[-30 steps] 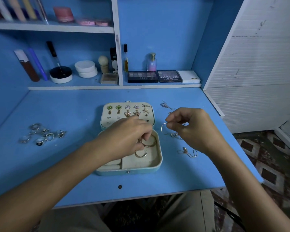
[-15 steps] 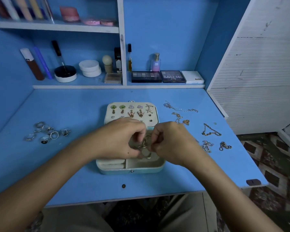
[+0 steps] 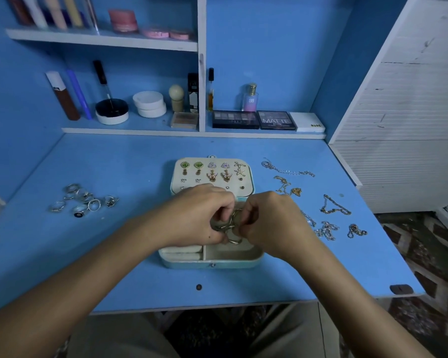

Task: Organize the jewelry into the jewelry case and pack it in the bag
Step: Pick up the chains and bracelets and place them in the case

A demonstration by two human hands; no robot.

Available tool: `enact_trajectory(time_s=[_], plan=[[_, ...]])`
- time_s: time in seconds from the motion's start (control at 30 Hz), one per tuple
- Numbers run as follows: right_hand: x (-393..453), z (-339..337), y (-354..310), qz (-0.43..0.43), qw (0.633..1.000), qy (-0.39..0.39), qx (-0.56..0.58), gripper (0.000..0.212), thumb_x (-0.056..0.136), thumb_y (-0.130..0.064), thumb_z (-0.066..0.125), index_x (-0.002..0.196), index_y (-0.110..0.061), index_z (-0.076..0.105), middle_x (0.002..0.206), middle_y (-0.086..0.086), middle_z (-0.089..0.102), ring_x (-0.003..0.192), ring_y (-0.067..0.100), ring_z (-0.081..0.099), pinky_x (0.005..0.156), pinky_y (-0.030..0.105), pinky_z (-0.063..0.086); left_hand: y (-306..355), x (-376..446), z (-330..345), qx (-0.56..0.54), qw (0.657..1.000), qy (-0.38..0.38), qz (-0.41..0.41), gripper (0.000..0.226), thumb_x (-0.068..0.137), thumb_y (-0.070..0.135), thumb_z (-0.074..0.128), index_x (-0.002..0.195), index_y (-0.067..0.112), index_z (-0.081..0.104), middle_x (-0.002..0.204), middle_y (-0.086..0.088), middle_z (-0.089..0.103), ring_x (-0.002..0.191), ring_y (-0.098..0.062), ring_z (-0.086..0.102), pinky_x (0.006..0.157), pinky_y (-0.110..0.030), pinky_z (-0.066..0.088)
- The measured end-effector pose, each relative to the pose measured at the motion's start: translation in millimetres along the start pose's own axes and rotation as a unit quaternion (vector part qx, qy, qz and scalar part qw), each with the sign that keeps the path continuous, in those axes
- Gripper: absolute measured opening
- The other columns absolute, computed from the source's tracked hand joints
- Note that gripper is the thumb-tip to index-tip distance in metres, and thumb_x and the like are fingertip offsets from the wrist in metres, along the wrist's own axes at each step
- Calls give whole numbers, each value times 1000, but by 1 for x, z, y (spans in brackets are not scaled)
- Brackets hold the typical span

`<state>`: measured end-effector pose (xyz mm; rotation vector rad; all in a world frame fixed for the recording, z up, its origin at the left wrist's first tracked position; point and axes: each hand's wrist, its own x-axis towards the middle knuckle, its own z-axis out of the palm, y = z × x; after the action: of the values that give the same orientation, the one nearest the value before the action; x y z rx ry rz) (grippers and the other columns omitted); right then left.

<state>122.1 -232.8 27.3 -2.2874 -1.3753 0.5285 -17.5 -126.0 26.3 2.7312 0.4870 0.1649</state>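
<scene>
We grip gold bangles (image 3: pixel 229 224) with our left hand (image 3: pixel 202 215) and right hand (image 3: pixel 270 223) over the open case (image 3: pixel 212 259); next we should settle them inside, gently.

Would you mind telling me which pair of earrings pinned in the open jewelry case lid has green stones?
The square gold-framed green-stone earrings, at the lid's top-left corner. The pairs beside them are silver triangles and starfish shapes, neither green.
</scene>
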Motion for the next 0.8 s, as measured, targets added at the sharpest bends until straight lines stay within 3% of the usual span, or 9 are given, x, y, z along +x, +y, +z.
enact_trajectory(time_s=[0.2,0.33,0.5,0.63,0.7,0.8], plan=[[7,-10,6,-1,999,-2,48,25,78,-20,80,64,-27,60,58,-13,58,49,1,50,42,9,34,-6,-1,-6,-7,1000,18,5,32,74,30,80,77,29,48,78,16,50,83,2,45,68,-12,32],[20,-20,5,-17,992,38,120,17,85,-28,76,75,-23,64,67,-8,62,43,2,48,35,12,32,-17,1,-22,-36,997,64,-20,19,81,31,78,81,22,61,82,10,60,84,3,48,70,-6,34],[48,-24,3,-38,987,94,127,8,94,-22,63,89,-22,69,78,-3,66,65,14,57,41,11,37,-49,8,-35,-52,982,156,-89,5,89,32,68,93,28,66,92,13,62,82,-1,54,70,-6,36],[73,-22,4,-53,989,98,95,33,96,-3,45,112,-17,70,95,1,64,79,21,56,48,9,39,-75,16,-36,-56,960,223,-159,13,96,23,59,103,22,70,98,10,57,93,-13,55,77,-18,36],[85,-20,3,-54,992,87,74,42,93,1,41,123,-17,67,110,7,61,84,19,53,61,20,40,-85,17,-34,-70,951,227,-199,20,99,23,55,110,19,71,102,7,55,94,-13,54,80,-21,34],[101,-16,2,-36,995,74,52,40,99,-11,41,131,-19,62,127,11,55,88,22,53,74,25,40,-92,18,-29,-90,946,201,-237,28,102,27,48,118,18,70,108,2,54,98,-16,54,83,-20,33]])
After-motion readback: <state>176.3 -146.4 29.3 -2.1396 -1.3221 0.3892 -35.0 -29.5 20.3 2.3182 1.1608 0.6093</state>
